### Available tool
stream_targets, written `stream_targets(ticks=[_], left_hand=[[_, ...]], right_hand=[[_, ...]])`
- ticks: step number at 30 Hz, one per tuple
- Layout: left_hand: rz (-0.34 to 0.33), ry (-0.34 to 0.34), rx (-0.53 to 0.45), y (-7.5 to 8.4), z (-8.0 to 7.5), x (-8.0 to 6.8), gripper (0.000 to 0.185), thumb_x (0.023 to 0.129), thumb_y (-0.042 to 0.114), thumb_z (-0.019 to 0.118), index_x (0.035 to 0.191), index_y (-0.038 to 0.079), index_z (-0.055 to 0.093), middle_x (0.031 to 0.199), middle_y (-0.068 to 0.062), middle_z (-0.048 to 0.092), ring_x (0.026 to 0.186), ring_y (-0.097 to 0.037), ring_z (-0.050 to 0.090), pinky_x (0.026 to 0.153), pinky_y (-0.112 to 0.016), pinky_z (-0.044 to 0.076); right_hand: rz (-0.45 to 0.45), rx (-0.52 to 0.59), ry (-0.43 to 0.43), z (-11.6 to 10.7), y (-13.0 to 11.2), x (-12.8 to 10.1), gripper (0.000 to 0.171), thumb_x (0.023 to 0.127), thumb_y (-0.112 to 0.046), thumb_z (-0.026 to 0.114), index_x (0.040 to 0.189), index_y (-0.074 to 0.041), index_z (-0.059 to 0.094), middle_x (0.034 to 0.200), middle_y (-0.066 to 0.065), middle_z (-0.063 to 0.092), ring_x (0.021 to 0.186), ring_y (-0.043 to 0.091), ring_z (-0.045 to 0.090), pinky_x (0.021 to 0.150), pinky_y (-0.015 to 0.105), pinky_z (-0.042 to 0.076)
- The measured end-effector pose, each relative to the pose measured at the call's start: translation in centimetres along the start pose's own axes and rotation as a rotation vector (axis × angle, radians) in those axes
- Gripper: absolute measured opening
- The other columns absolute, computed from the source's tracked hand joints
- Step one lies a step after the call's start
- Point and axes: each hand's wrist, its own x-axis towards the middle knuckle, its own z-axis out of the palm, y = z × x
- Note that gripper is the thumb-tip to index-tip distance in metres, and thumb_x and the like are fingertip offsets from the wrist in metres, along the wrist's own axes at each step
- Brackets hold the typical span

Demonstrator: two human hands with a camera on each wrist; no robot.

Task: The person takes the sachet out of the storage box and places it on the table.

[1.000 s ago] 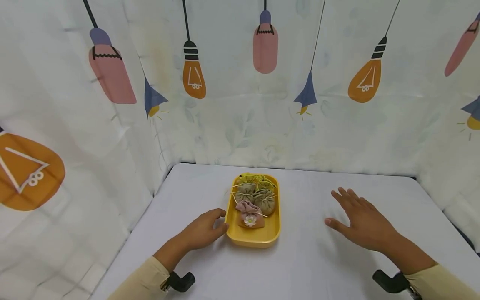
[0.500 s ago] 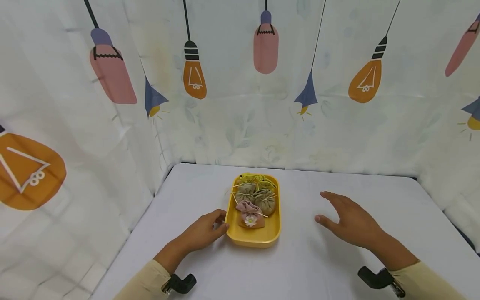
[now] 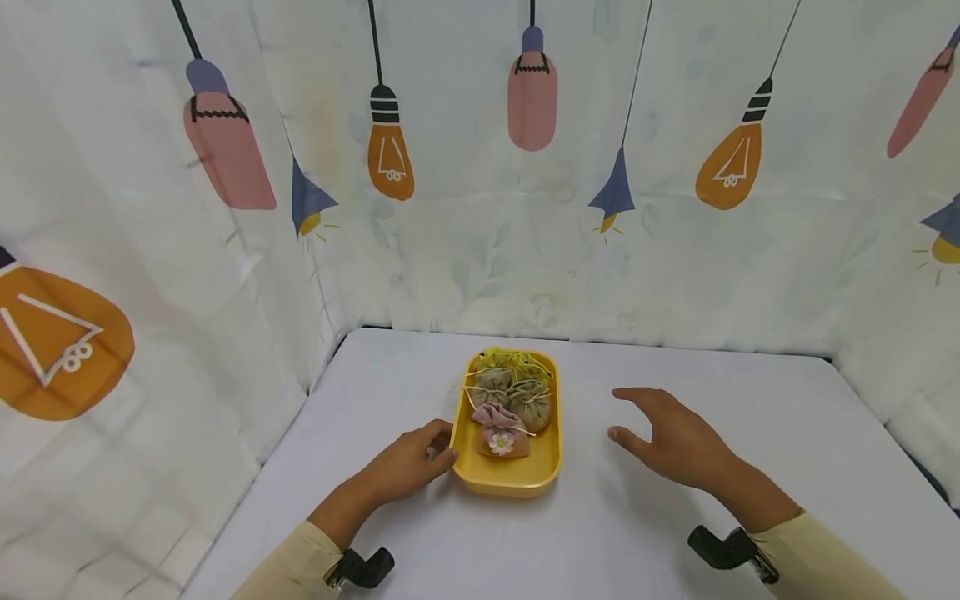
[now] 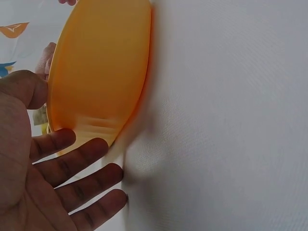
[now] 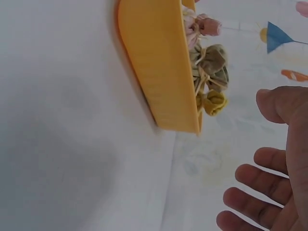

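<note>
A yellow tray point(image 3: 510, 482) sits mid-table holding a pink pouch with a flower point(image 3: 500, 430), two olive pouches point(image 3: 529, 400) and a yellow pouch point(image 3: 510, 359) at the far end. My left hand point(image 3: 441, 443) rests against the tray's left wall with fingers nearly straight; in the left wrist view those fingers point(image 4: 72, 159) lie along the tray's outer wall point(image 4: 101, 72). My right hand point(image 3: 652, 429) hovers open over the table, right of the tray and apart from it. The right wrist view shows the tray point(image 5: 154, 72), the pouches point(image 5: 211, 62) and my right hand point(image 5: 269, 159).
The white table point(image 3: 675, 533) is closed in by a curtain point(image 3: 480, 208) printed with light bulbs at the back and on both sides. Black wrist mounts point(image 3: 360, 567) sit near the table's front edge.
My right hand has slid left across the table toward the tray. The left hand and the tray have not moved.
</note>
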Motion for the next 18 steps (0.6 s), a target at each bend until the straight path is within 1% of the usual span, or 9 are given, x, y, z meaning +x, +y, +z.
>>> stream_targets(ticks=[5,12,18], left_hand=[[0.0,0.002,0.002,-0.1,0.0,0.0,0.043,0.103,0.038,0.061,0.137,0.014,0.056,0.119,0.001,0.068,0.113,-0.021,0.063,0.097,-0.052,0.049],[-0.007,0.005,0.0,-0.2,0.0,0.1,0.043,0.102,0.038,0.062,0.137,0.014,0.057,0.119,0.0,0.069,0.114,-0.024,0.063,0.097,-0.052,0.05],[-0.003,0.008,-0.008,-0.2,0.1,0.0,0.043,0.102,0.038,0.063,0.136,0.013,0.057,0.119,0.0,0.069,0.115,-0.024,0.063,0.097,-0.052,0.05]], right_hand=[[-0.03,0.018,-0.01,0.5,-0.8,0.7,0.061,0.095,-0.049,0.072,0.144,-0.016,0.057,0.143,0.01,0.057,0.131,0.036,0.052,0.099,0.059,0.047],[-0.022,0.045,-0.042,0.9,-1.9,1.5,0.06,0.094,-0.046,0.073,0.143,-0.015,0.058,0.142,0.01,0.058,0.132,0.035,0.052,0.1,0.058,0.046],[-0.035,0.063,-0.052,1.4,-2.9,2.2,0.057,0.094,-0.043,0.075,0.141,-0.014,0.06,0.141,0.008,0.06,0.13,0.033,0.054,0.101,0.056,0.047]])
